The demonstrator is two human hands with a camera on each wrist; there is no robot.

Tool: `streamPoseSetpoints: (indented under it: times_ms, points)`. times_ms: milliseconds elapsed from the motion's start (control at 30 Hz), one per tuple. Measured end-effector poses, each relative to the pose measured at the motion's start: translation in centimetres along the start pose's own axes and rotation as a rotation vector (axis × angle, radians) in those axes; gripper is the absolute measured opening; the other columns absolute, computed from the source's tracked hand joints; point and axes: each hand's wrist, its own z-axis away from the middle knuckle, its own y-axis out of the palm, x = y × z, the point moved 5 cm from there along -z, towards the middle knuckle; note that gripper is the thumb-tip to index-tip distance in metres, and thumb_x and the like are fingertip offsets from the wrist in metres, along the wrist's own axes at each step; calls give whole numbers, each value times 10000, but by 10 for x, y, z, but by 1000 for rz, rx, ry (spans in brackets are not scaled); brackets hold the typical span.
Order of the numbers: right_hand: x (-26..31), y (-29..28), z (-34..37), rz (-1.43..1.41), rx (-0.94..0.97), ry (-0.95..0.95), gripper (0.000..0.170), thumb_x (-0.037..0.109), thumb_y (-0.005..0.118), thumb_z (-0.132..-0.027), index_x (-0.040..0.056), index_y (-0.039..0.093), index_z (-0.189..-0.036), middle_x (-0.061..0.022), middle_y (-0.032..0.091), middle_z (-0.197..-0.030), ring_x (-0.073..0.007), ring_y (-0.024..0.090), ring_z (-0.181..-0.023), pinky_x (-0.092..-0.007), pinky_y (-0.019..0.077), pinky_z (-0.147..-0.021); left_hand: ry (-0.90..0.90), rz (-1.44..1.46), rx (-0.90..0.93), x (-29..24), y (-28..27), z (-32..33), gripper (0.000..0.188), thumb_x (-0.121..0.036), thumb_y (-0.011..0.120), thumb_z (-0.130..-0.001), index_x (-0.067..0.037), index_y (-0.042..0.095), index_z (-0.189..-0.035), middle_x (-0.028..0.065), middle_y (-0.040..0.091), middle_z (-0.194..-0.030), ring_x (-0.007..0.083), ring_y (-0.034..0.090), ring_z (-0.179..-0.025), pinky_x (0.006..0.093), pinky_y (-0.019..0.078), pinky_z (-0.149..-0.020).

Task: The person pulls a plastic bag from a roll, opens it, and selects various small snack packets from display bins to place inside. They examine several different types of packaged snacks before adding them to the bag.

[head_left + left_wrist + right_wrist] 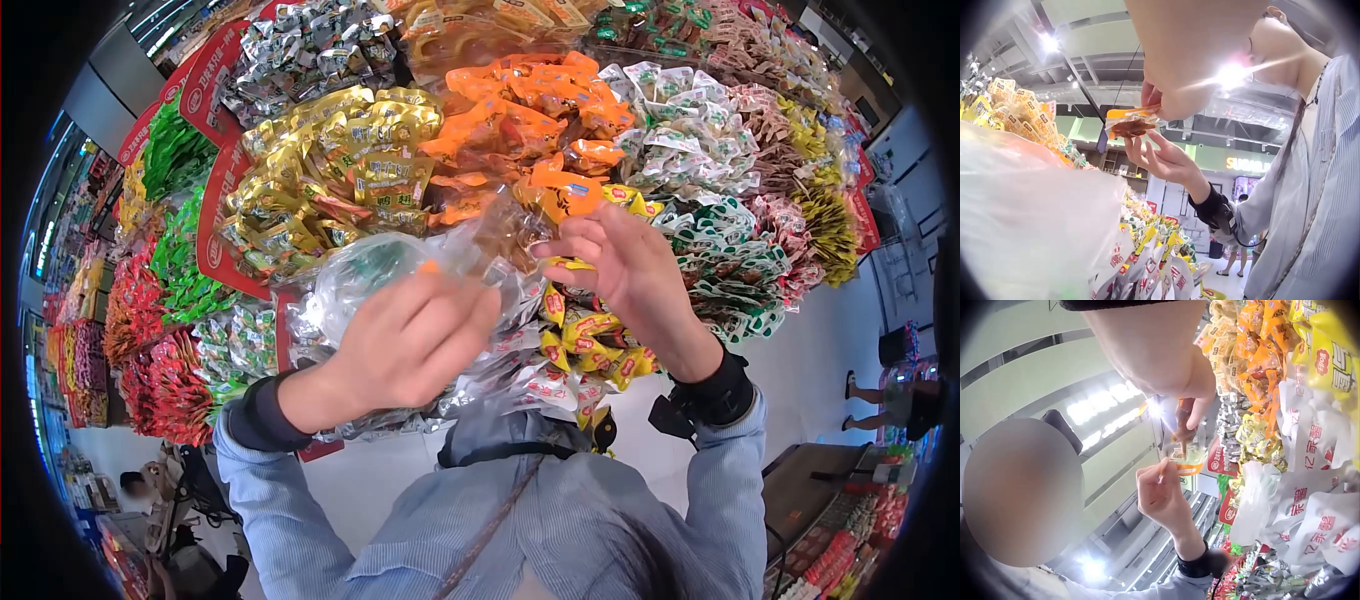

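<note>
While the left hand (405,335) pinches one end of a snack packet (505,232), the right hand (630,275) holds its other end — the packet hangs between them, a plastic bag (350,275) just beyond the left hand.

Clear snack packet (512,238) held mid-frame

At the centre, the left hand (405,335) pinches one end of the packet and the right hand (635,270) holds the other. A transparent plastic bag (350,285) sits just behind the left hand. Gold foil pouches (390,185) fill the upper left, orange pouches (510,130) the upper middle, and yellow-and-red packets (588,330) show below the right hand.
</note>
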Motion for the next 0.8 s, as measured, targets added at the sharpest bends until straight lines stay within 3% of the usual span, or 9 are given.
streamPoseSetpoints:
  times_ms: [100, 200, 333, 433, 567, 633, 733, 800]
  points:
    - [-3, -4, 4, -18, -89, 41, 254, 192, 492, -862, 5, 508, -1033, -37, 555, -1003, -111, 542, -885, -352, 496, -757, 203, -99, 4, -26, 7, -2, 105, -25, 597, -652, -1, 577, -752, 49, 529, -726, 162, 533, -704, 250, 451, -620]
    - [-11, -20, 7, 47, -120, 34, 218, 177, 512, -850, 25, 535, -1005, -32, 561, -990, -101, 539, -883, -312, 504, -714, 384, -205, 55, -37, 21, 11, 149, -47, 583, -669, 13, 606, -804, 81, 550, -773, 193, 555, -700, 272, 483, -613]
    - [-12, -19, 10, 99, -140, -3, 162, 156, 501, -853, 34, 562, -942, -41, 575, -963, -122, 566, -837, -292, 502, -654, 397, -238, 63, -39, 27, 19, 145, -44, 572, -679, 7, 606, -811, 69, 548, -768, 185, 561, -717, 268, 486, -616]
    - [-16, -24, 9, 101, -120, 14, 188, 160, 516, -848, 38, 546, -988, -37, 551, -1013, -113, 540, -901, -281, 498, -691, 382, -212, 49, -38, 24, 18, 161, -73, 583, -683, 3, 605, -823, 67, 545, -764, 191, 561, -708, 262, 481, -589]
    - [-4, -14, 9, -63, -71, -128, 251, 167, 490, -860, 35, 481, -1073, -68, 510, -1078, -175, 548, -907, -323, 486, -724, 67, 93, -46, -5, -7, 8, 189, -39, 623, -610, -30, 604, -799, 52, 548, -750, 178, 536, -675, 260, 445, -540]
    - [6, -9, 2, -122, 22, -166, 293, 181, 473, -867, 32, 441, -1118, -85, 490, -1102, -210, 553, -896, -339, 479, -731, -163, 395, -211, 23, -19, 11, 204, 54, 636, -628, -3, 588, -817, 71, 539, -772, 167, 527, -675, 253, 434, -528]
    - [8, 5, -6, 162, 59, -180, 337, 188, 468, -866, 19, 401, -1150, -101, 493, -1079, -236, 559, -863, -334, 479, -706, -512, 675, -408, 54, -17, 27, 137, 32, 630, -697, 8, 562, -814, 76, 526, -818, 142, 525, -714, 255, 437, -541]
    - [4, 14, -13, 112, 163, -152, 339, 170, 478, -858, 13, 400, -1149, -100, 498, -1060, -226, 562, -839, -332, 479, -683, -688, 851, -417, 61, -8, 37, 110, 7, 607, -740, 8, 541, -828, 76, 519, -850, 130, 525, -744, 253, 453, -571]
